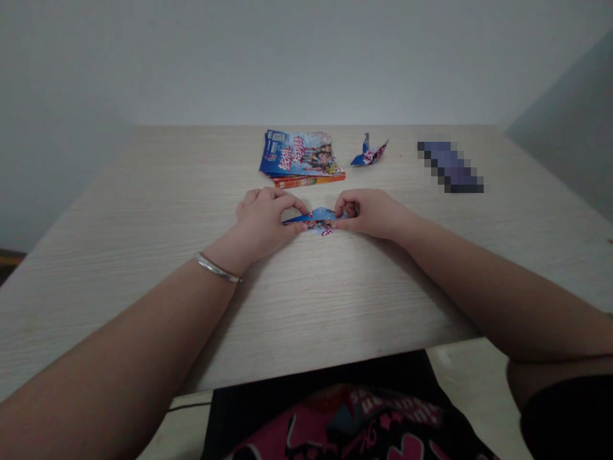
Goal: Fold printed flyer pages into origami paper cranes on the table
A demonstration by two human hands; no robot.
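Observation:
A folded piece of printed paper (pixel 322 221), blue with red and white print, lies low over the table between my two hands. My left hand (pixel 268 220) pinches its left end between thumb and forefinger. At the opposite end, my right hand (pixel 371 212) grips the paper with thumb and curled fingers. The fingertips hide both ends of the paper. A silver bracelet (pixel 216 268) circles my left wrist.
A stack of blue printed flyers (pixel 299 154) lies behind my hands, with orange sheets (pixel 311 181) beneath it. To its right stands a folded paper figure (pixel 370 153). A pixelated dark flat object (pixel 450 167) rests farther right on the pale wooden table (pixel 306 306).

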